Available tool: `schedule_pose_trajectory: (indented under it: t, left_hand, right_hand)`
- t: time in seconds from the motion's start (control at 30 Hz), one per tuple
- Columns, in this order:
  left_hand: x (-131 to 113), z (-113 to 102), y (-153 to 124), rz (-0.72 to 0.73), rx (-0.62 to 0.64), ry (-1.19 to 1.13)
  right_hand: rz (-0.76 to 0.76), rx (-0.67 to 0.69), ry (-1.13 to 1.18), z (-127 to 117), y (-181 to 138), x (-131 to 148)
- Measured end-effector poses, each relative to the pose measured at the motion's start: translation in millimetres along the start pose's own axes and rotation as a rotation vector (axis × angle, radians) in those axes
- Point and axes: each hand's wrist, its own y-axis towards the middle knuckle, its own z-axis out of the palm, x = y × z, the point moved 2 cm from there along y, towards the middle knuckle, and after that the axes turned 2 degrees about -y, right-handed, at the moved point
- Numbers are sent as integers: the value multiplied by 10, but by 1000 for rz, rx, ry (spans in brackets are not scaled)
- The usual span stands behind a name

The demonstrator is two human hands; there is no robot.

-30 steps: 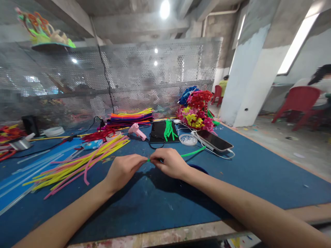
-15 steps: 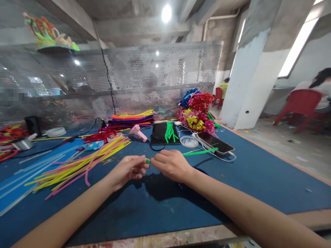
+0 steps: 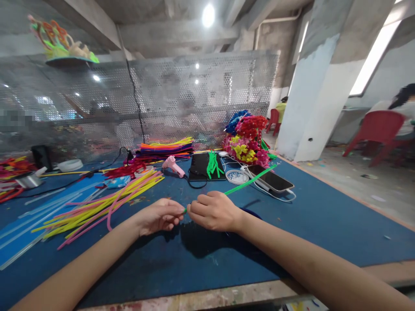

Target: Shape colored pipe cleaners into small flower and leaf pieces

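Note:
A green pipe cleaner (image 3: 251, 179) runs through my right hand (image 3: 212, 211), its long end sticking out up and to the right above the phone. The fingers of that hand are curled round it. My left hand (image 3: 162, 216) pinches the short green end between thumb and forefinger, close beside the right fingertips; its other fingers are loosely bent. Both hands are just above the blue table mat (image 3: 155, 272). Beneath my right wrist shows part of a dark blue round thing (image 3: 253, 212), mostly hidden.
Yellow and pink pipe cleaners (image 3: 97, 205) lie to the left. Behind the hands are a pink glue gun (image 3: 174, 166), short green pieces (image 3: 213, 166) on a black pad, a dish of white beads (image 3: 237, 177), a phone (image 3: 272, 178) with a cable, and fuzzy flowers (image 3: 246, 138).
The pipe cleaner's long end has swung upward and now slants more steeply. Both hands have dropped slightly, still close together.

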Motion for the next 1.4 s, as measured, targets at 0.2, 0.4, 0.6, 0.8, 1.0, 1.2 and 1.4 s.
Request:
schedule_pose_trajectory:
  t: [0.2,0.4,0.6,0.8,1.0,1.2,1.4]
  left_hand:
    - [-140,48,-96,561,-108,759]
    - [-155,90,-138,878,-297,1043]
    - [0,11,62,284,-48,493]
    - [62,-54,84,65,58,127]
    - [47,-53,79,72,7,78]
    - [-50,12,23,491,-185,551]
    - [-54,-11,-141,1230,-236,1209]
  right_hand:
    - [334,110,218,100,13,-41]
    - [524,117,385,84,42,-98]
    - [214,301,149,81,18,-31]
    - [36,251,75,37,38,32]
    - [63,277,118,42,39,42]
    - [495,238,383,78,38,-25]
    - [964,269,1007,37,91,-110]
